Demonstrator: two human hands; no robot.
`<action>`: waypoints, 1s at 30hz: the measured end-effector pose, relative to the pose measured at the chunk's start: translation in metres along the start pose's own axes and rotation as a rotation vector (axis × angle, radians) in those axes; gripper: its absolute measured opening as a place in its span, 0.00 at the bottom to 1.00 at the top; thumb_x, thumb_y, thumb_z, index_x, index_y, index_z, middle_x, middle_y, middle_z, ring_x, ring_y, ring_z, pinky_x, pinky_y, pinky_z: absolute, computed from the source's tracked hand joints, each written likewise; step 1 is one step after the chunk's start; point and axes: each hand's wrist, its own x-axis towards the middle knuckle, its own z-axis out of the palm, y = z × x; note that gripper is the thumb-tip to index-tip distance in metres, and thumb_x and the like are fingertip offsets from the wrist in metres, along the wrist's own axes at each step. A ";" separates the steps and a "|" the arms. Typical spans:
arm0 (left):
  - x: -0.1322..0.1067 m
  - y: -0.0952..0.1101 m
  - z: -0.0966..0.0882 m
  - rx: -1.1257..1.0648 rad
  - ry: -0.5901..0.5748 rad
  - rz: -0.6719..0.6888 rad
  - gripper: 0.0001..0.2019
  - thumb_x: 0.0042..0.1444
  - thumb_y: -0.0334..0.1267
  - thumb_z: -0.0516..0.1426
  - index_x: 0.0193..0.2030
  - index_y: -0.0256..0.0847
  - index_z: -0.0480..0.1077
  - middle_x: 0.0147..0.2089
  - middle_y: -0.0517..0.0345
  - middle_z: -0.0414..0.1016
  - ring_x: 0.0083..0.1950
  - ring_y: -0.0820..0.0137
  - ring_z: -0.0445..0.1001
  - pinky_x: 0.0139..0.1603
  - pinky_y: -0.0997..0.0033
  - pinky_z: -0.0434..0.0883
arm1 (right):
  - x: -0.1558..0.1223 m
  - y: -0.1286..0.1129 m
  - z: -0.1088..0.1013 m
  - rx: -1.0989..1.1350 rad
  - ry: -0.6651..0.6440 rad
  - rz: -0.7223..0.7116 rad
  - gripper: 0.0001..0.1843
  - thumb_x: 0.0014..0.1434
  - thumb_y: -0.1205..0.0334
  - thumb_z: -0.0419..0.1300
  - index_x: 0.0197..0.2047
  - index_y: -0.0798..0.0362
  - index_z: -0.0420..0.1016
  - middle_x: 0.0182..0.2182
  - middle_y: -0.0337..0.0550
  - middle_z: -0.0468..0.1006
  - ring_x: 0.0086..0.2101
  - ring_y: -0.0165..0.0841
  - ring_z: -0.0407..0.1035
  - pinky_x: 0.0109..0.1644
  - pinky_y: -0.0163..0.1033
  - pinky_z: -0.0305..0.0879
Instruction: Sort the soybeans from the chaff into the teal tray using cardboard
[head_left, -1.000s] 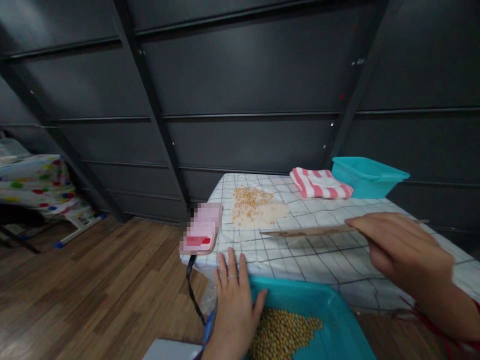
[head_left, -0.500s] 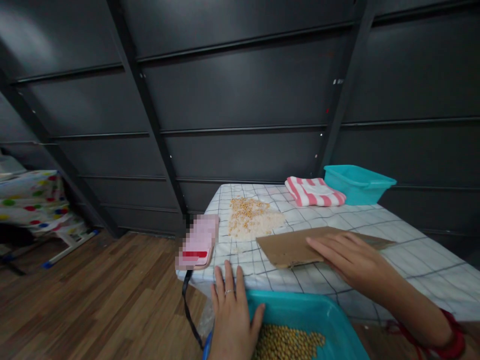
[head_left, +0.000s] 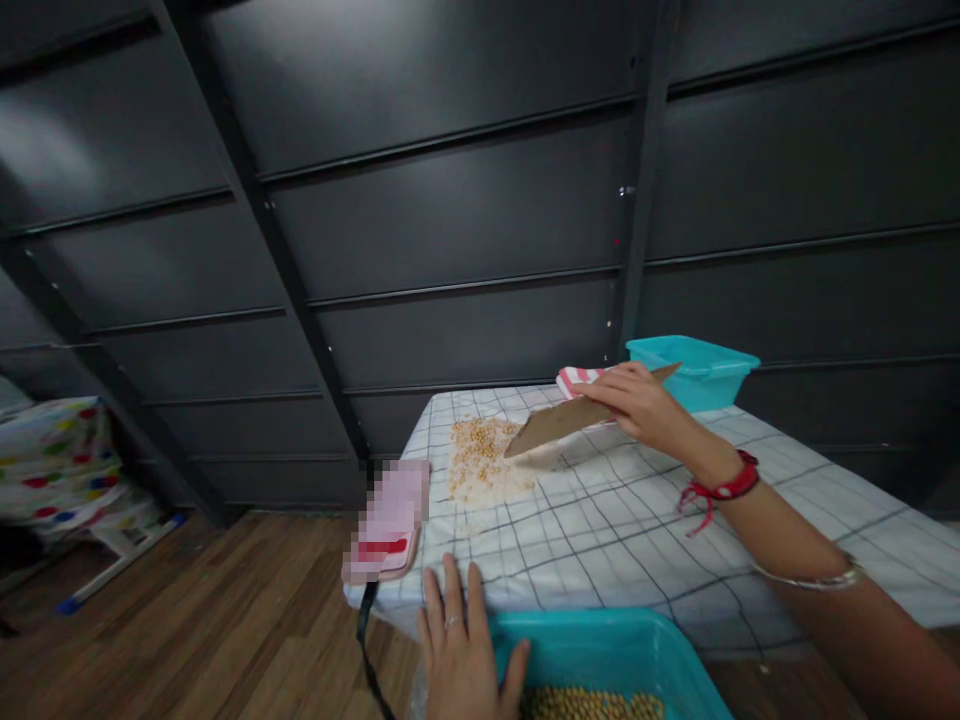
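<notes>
My right hand (head_left: 634, 400) grips a flat piece of brown cardboard (head_left: 559, 425), tilted, its left end over the right side of a spread of pale grains (head_left: 491, 485) with yellow beans (head_left: 480, 437) on the table. My left hand (head_left: 465, 645) rests with fingers stretched and apart at the left rim of a teal basin (head_left: 600, 625); its thumb reaches over the basin's inside. Yellowish-brown beans (head_left: 592, 703) lie in that basin, cut off by the bottom of the view.
A checked white cloth covers the table (head_left: 622, 520). At its left edge lies a pink case (head_left: 394, 510) with a black strap (head_left: 365, 630). Behind the cardboard are a striped towel (head_left: 577, 378) and a second teal basin (head_left: 701, 375). A dark panelled wall (head_left: 465, 230) stands behind.
My right hand has lifted the cardboard and carried it up and away from me, towards the far side of the grains. My left hand stays at the basin's rim. The view has shifted slightly.
</notes>
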 end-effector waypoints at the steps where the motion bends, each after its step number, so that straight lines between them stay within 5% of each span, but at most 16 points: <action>1: 0.000 0.002 0.001 0.007 0.000 0.003 0.29 0.53 0.41 0.48 0.60 0.26 0.56 0.65 0.35 0.47 0.65 0.43 0.38 0.59 0.41 0.50 | -0.003 0.004 0.005 -0.002 0.021 0.012 0.25 0.50 0.77 0.45 0.48 0.52 0.67 0.32 0.42 0.73 0.36 0.33 0.65 0.44 0.43 0.56; 10: -0.002 0.018 0.006 0.067 -0.001 0.001 0.28 0.54 0.43 0.47 0.60 0.30 0.55 0.65 0.40 0.49 0.65 0.46 0.38 0.59 0.42 0.50 | -0.038 0.010 0.005 -0.042 0.121 0.001 0.26 0.49 0.75 0.45 0.50 0.50 0.67 0.27 0.39 0.70 0.31 0.32 0.61 0.47 0.48 0.49; 30: -0.004 0.021 0.006 0.036 0.010 0.007 0.28 0.55 0.42 0.46 0.60 0.29 0.54 0.66 0.38 0.47 0.66 0.46 0.36 0.59 0.42 0.49 | -0.040 0.002 0.004 -0.053 0.178 -0.048 0.24 0.49 0.75 0.45 0.48 0.52 0.68 0.26 0.39 0.69 0.31 0.33 0.60 0.42 0.45 0.50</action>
